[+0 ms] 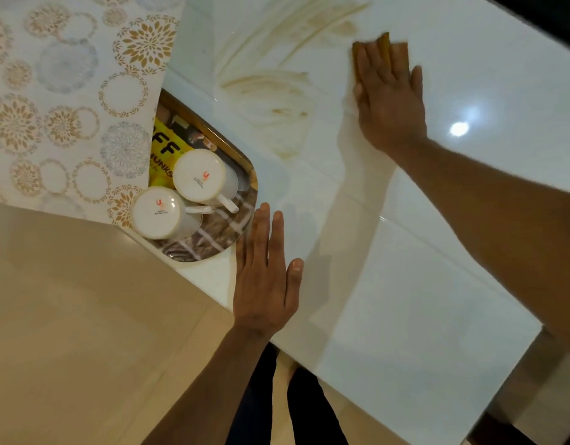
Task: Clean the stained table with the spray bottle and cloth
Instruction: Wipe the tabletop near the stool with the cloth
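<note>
While the right hand (pixel 389 97) is reaching far across the white tabletop (pixel 421 252), its flat grip, fingers together, is pressing the brown cloth (pixel 384 48) beside tan stains (pixel 270 81); the left hand (pixel 266 277) is lying flat, fingers straight, at the near edge.

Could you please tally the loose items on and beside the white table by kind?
White ceramic mugs, upside down: 2
Brown cleaning cloth under the right hand: 1
Oval metal-rimmed tray: 1
Yellow snack packet: 1
Total: 5
</note>
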